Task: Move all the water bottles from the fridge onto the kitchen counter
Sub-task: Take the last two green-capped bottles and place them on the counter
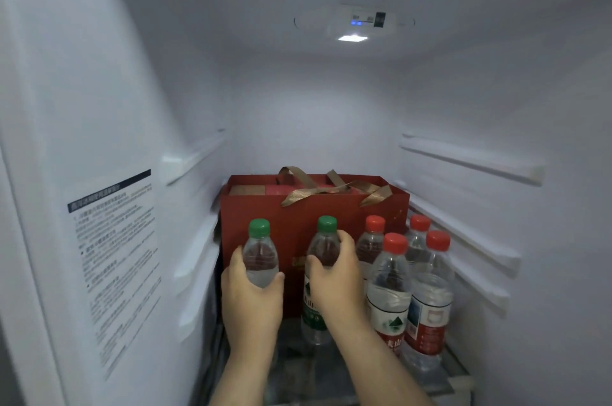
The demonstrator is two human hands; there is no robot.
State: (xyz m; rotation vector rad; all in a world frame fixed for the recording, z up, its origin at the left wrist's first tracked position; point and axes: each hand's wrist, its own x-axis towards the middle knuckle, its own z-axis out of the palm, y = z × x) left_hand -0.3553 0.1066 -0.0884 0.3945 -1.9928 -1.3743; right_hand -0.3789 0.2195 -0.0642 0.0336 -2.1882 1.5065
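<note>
Inside the fridge (109, 107), the left hand (251, 293) has its fingers (236, 260) wrapped around one green-capped bottle (260, 253) in front of the red bag (291, 207). The right hand (334, 270) grips a second green-capped bottle (323, 246). Four red-capped bottles (390, 286) stand right of the bag's front.

Clear glass fridge shelf (331, 382) carried red paper gift bag with gold ribbon handles (298, 217) at back; four red-capped clear plastic water bottles (390, 289) clustered at right front.
</note>
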